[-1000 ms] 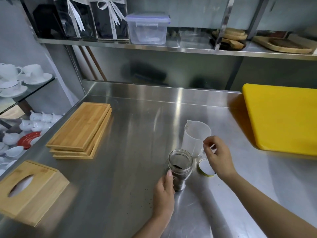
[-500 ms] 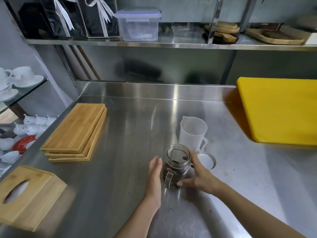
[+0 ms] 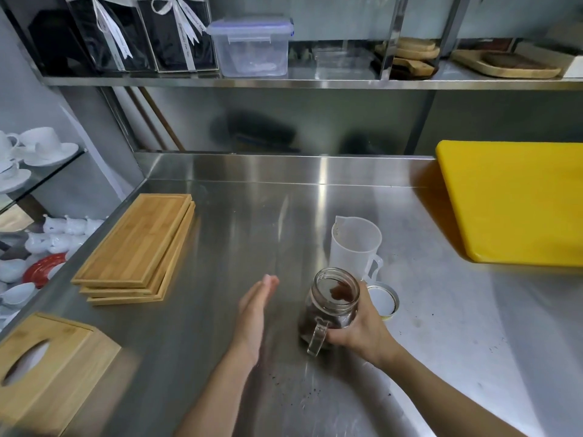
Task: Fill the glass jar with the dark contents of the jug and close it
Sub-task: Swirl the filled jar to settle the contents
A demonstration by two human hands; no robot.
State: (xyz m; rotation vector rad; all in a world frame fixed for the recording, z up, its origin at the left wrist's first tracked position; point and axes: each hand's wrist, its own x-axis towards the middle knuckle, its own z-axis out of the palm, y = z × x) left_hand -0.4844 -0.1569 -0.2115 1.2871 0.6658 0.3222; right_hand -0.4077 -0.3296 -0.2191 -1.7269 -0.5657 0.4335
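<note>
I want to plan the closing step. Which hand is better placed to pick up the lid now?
Left. The right hand holds the glass jar; the left hand is open and free, although the lid lies beyond the jar.

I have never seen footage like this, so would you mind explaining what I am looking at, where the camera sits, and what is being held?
There is no machine here. The picture comes from a wide-angle camera worn on a person's head, looking forward and down at their two bare hands over a steel counter.

The right hand grips a glass jar with a handle; the jar is open and holds dark contents. The left hand is open, flat and empty, beside the jar without touching it.

Behind the jar stands a translucent jug, which looks empty. The jar's lid lies on the counter beside the right hand, so the jar is not yet closed.

Also on the counter: stacked wooden boards, a wooden tissue box and a yellow cutting board.
</note>
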